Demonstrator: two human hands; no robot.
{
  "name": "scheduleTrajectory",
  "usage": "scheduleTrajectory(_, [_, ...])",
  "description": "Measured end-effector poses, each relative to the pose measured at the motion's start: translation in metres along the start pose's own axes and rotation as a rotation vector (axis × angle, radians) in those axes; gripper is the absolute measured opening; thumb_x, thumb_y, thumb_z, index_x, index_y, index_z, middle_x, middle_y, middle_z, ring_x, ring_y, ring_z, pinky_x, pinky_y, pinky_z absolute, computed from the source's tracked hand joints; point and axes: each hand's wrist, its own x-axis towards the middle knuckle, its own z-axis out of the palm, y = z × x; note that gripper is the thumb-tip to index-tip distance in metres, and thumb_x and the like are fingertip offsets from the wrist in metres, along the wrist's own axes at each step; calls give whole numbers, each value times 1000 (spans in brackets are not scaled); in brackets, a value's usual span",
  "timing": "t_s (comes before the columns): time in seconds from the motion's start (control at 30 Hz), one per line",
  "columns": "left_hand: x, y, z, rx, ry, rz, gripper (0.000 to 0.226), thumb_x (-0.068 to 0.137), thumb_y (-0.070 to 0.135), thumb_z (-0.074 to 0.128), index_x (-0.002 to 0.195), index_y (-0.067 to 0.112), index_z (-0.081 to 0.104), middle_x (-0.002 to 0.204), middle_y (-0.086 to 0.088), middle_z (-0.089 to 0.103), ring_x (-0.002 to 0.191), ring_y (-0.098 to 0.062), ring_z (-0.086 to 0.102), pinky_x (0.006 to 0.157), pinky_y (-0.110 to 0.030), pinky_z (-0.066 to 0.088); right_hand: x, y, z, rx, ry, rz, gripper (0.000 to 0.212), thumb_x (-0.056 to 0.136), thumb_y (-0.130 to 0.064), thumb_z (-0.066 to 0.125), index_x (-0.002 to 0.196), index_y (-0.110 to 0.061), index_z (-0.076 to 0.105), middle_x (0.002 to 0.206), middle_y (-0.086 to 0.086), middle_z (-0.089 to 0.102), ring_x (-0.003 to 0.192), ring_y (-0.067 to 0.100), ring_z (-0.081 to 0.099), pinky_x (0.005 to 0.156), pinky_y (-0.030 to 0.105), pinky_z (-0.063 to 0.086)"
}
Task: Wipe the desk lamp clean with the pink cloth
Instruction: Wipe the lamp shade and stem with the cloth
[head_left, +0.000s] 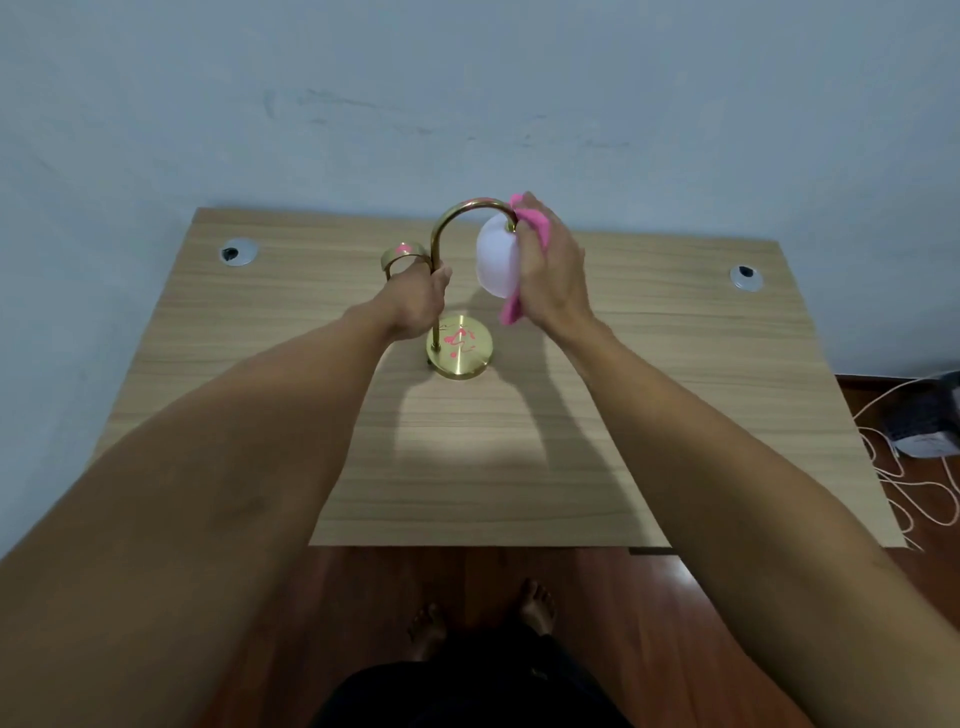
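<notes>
Head view: left hand (418, 304) is wrapped around the brass stem of the desk lamp (441, 270), whose round base sits mid-table (675, 364) just below that hand. Right of the stem hangs the white shade (496, 262), with the pink cloth (535, 221) pressed against its right side. Right hand (553, 270) is clamped on the cloth, fingers over the shade's top.
</notes>
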Motion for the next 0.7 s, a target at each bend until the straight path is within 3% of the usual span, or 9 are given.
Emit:
scheduleTrajectory(0.03, [0,0,0,4,19,-8,42,109,21,31,137,-8,42,145,-21,51,136,-33,48,113,-40,38,-3,5,6,-90,13,-49,50,100,-33,40,143,-16,59,157,1,51,141,7,48,117,53,38])
scheduleTrajectory(0.07, [0,0,1,10,29,-14,41,109,21,31,137,-7,43,145,-21,52,135,-33,49,112,-39,39,-9,10,12,-149,25,-75,54,101,-30,38,151,-13,50,163,3,42,152,14,34,124,51,26])
scheduleTrajectory(0.13, [0,0,2,4,14,-5,40,108,17,31,138,-8,40,148,-18,50,138,-31,46,113,-37,37,-28,19,19,-235,34,-128,61,101,-26,37,159,-9,34,170,8,26,159,22,18,126,52,19])
scheduleTrajectory(0.23, [0,1,1,-30,36,-11,42,109,20,31,137,-8,43,144,-20,52,136,-33,49,112,-39,39,-54,36,24,-488,-2,-362,73,94,-26,44,160,0,26,170,18,21,159,34,14,126,57,19])
scheduleTrajectory(0.3, [-1,3,1,-25,25,-4,43,110,22,29,138,-8,41,146,-20,50,137,-32,48,111,-37,38,-55,43,25,-756,-87,-493,79,92,-34,48,160,0,27,170,17,23,159,33,16,128,56,15])
scheduleTrajectory(0.4, [2,5,1,-59,-8,14,42,110,17,26,141,-10,37,152,-20,44,142,-29,42,109,-28,34,-37,41,28,-1099,-213,-640,78,98,-45,35,159,2,26,170,16,23,160,29,16,131,53,9])
scheduleTrajectory(0.5, [3,6,2,-151,-38,4,39,110,14,27,140,-9,37,152,-23,42,143,-30,40,100,-19,35,-24,44,26,-1273,-278,-744,74,103,-41,30,158,7,22,170,21,20,160,31,13,130,50,2])
scheduleTrajectory(0.63, [3,0,0,-118,0,52,33,109,29,30,116,3,50,125,-25,61,120,-36,59,105,-44,46,-35,69,8,-1383,-426,-871,69,105,-33,33,159,7,20,170,21,18,160,30,11,130,45,0])
scheduleTrajectory(0.7, [4,-3,-1,-107,0,63,33,109,32,29,109,6,50,113,-23,63,109,-34,62,102,-52,47,-40,79,4,-1381,-458,-872,68,104,-33,38,157,8,28,167,23,26,159,33,18,131,46,4])
